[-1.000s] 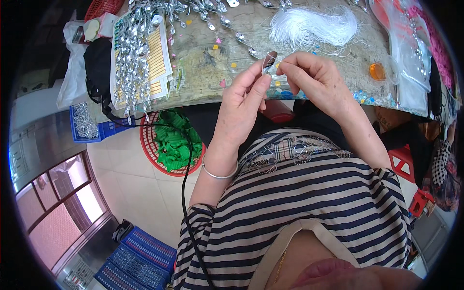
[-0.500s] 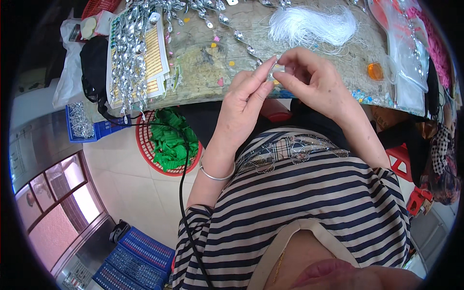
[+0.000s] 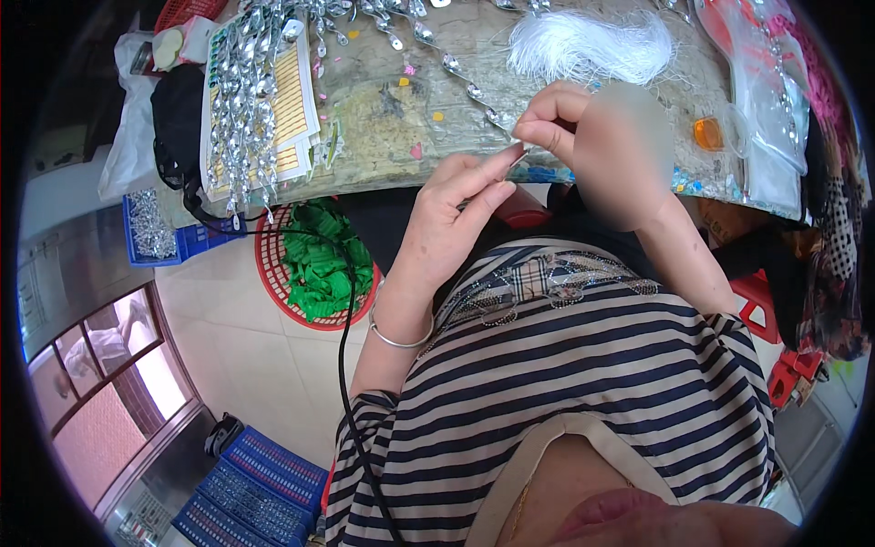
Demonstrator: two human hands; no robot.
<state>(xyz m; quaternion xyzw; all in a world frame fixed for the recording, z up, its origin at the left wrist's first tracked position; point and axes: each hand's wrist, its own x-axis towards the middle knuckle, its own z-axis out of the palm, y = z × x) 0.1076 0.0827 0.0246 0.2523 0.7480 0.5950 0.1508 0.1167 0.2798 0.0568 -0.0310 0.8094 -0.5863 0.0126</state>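
Note:
Over the table's near edge, my left hand [image 3: 456,205] is closed, thumb against the fingers, and a small shiny sliver sticks out at its fingertips; its kind is too small to tell. My right hand [image 3: 570,128] is pinched just beyond it, thumb and forefinger together, partly blurred. A strand of clear faceted beads [image 3: 476,94] runs over the tabletop from the far side and ends at the right fingertips. White thread [image 3: 591,47] lies in a loose bundle behind my right hand.
More bead strands [image 3: 246,100] hang over yellow-patterned cards [image 3: 293,109] at the left. An orange translucent piece [image 3: 707,134] and clear plastic bags [image 3: 766,100] are at the right. Below stand a red basket of green material [image 3: 319,264], a blue bin [image 3: 150,232] and blue trays [image 3: 255,483].
My right hand has turned and its thumb and forefinger have come together at the strand's end. My left hand has dropped slightly toward me. The strand's near end now shows more.

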